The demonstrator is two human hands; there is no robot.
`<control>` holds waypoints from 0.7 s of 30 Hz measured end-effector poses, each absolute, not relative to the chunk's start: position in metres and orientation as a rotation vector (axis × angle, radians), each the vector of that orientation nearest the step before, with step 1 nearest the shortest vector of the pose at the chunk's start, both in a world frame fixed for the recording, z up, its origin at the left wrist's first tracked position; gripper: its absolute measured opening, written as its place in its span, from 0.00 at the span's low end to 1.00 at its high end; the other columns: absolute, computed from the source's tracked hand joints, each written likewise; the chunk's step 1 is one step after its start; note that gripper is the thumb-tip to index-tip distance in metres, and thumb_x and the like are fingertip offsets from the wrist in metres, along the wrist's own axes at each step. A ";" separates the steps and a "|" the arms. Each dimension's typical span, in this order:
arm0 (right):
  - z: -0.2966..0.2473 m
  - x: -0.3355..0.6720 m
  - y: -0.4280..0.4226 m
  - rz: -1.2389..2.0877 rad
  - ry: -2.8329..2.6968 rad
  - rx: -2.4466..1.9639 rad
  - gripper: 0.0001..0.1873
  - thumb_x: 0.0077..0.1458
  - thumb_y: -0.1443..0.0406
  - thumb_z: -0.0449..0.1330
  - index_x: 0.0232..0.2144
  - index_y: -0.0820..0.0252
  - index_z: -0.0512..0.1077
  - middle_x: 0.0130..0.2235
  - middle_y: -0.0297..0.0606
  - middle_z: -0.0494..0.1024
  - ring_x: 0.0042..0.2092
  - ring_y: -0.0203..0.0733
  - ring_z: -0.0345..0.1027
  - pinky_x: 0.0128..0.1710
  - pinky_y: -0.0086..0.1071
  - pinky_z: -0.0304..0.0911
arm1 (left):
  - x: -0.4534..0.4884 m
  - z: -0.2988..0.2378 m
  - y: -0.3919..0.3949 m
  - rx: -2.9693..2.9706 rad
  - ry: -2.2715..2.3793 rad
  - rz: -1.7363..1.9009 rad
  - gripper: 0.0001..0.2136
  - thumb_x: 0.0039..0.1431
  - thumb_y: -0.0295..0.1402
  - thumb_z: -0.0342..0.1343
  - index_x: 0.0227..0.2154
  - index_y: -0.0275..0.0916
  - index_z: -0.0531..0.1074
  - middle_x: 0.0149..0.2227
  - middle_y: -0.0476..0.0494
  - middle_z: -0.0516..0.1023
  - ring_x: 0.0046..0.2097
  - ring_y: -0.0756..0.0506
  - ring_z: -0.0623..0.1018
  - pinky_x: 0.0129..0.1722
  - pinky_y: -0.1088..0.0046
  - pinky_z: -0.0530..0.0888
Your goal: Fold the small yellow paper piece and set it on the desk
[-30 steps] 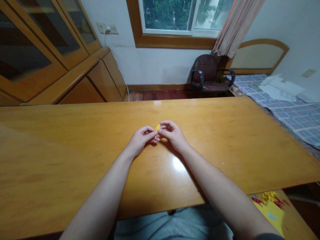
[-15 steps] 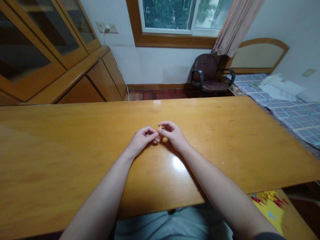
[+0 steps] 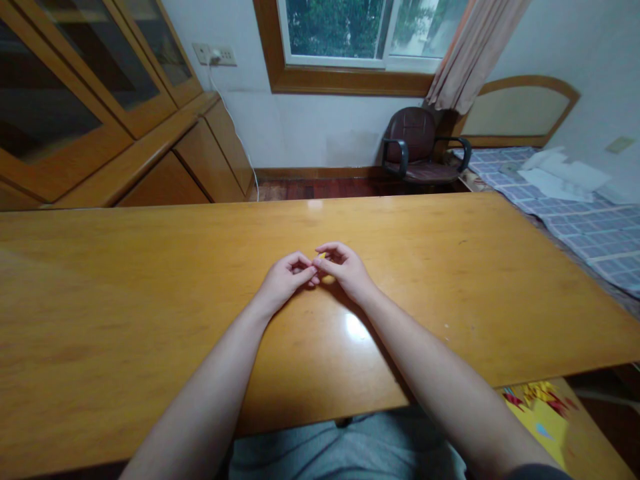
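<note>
Over the middle of the wooden table [image 3: 150,307], my two hands meet at the fingertips. A small piece of yellow paper [image 3: 322,255] is pinched between them, mostly hidden behind the fingers; it looks folded. My left hand [image 3: 284,280] is closed, thumb and forefinger pressed together at the paper's near left side. My right hand [image 3: 349,272] grips it from the right, with the thumb across the front and the forefinger curled above.
At lower right, below the tabletop, a yellow sheet [image 3: 537,417] lies with several small yellow and red folded pieces [image 3: 540,392]. A brown armchair [image 3: 413,143] stands beyond the table's far edge. Glass-fronted cabinets [image 3: 150,133] line the left; a bed [image 3: 575,213] is at right.
My right thumb has shifted slightly left over the yellow paper, so less of it shows. Both arms stay in place.
</note>
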State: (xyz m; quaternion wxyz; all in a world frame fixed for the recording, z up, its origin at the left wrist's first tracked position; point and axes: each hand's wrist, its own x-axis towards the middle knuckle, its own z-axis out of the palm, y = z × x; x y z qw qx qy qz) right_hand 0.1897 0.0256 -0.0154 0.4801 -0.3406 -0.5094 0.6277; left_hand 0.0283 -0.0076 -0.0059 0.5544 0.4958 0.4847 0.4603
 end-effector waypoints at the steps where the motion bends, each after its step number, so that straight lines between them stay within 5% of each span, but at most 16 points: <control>1: -0.015 0.190 0.026 1.526 -1.242 -0.832 0.18 0.42 0.59 0.71 0.36 0.57 0.74 0.29 0.29 0.73 0.31 0.33 0.67 0.37 0.30 0.65 | 0.028 -0.005 -0.008 1.177 1.148 1.082 0.15 0.48 0.42 0.67 0.28 0.37 0.70 0.25 0.47 0.79 0.27 0.49 0.78 0.32 0.73 0.74; 21: -0.010 0.191 0.027 1.474 -1.229 -0.907 0.17 0.41 0.59 0.71 0.34 0.58 0.73 0.27 0.28 0.72 0.29 0.33 0.64 0.31 0.29 0.60 | 0.026 -0.007 -0.007 1.127 1.100 1.044 0.14 0.50 0.42 0.66 0.30 0.37 0.73 0.27 0.47 0.78 0.27 0.50 0.76 0.29 0.74 0.72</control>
